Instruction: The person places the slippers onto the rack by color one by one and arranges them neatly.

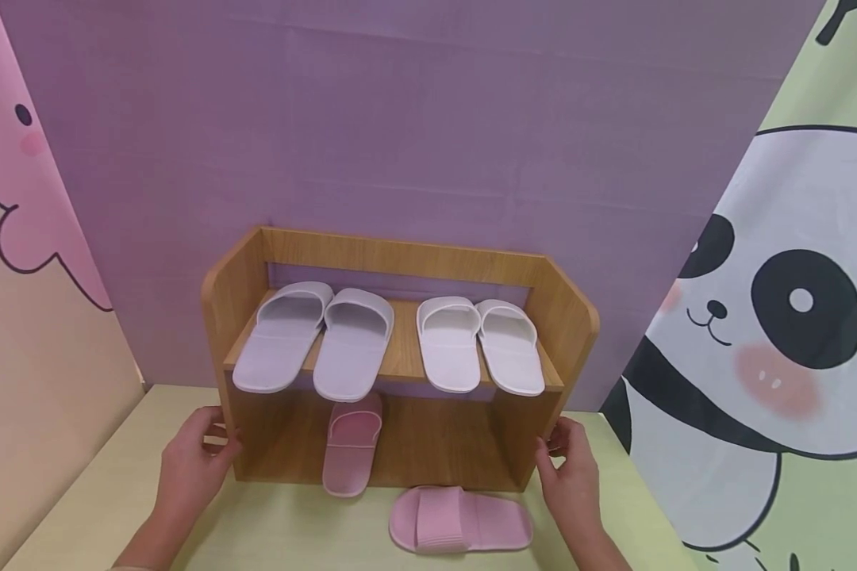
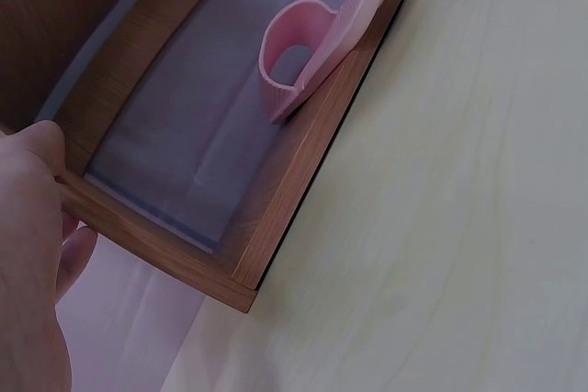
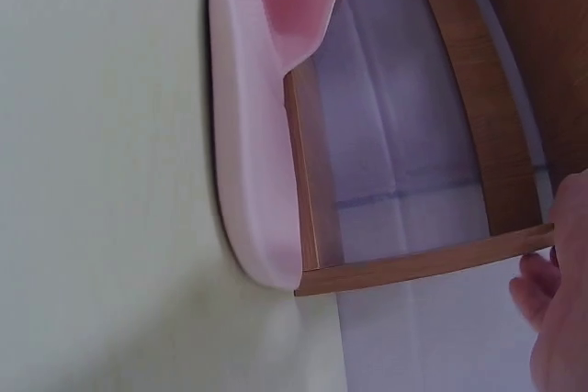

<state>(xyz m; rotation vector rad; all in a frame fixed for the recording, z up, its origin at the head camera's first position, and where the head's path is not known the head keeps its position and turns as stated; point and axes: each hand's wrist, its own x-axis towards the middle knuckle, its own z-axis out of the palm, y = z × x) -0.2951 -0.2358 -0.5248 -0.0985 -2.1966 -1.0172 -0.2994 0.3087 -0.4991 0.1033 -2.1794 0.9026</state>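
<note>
A two-tier wooden shoe rack [image 1: 400, 251] stands on the table between both hands. My left hand [image 1: 194, 464] grips its left side panel low down, thumb at the front edge; the left wrist view shows that panel between thumb and fingers. On the opposite side, my right hand [image 1: 573, 472] holds the right panel in much the same way. Two pale lilac slippers [image 1: 278, 349] and two white slippers [image 1: 450, 353] sit on the upper shelf. One pink slipper [image 1: 350, 460] lies on the lower shelf, its toe end inward. Another pink slipper [image 1: 496, 522] lies sideways in front of the rack.
The pale yellow tabletop [image 1: 286, 531] extends around the rack. Behind it hangs a purple cloth backdrop [image 1: 414, 119]. A panda-print panel [image 1: 778, 317] rises at the right, and a panel with a pink cartoon figure [image 1: 36, 174] at the left.
</note>
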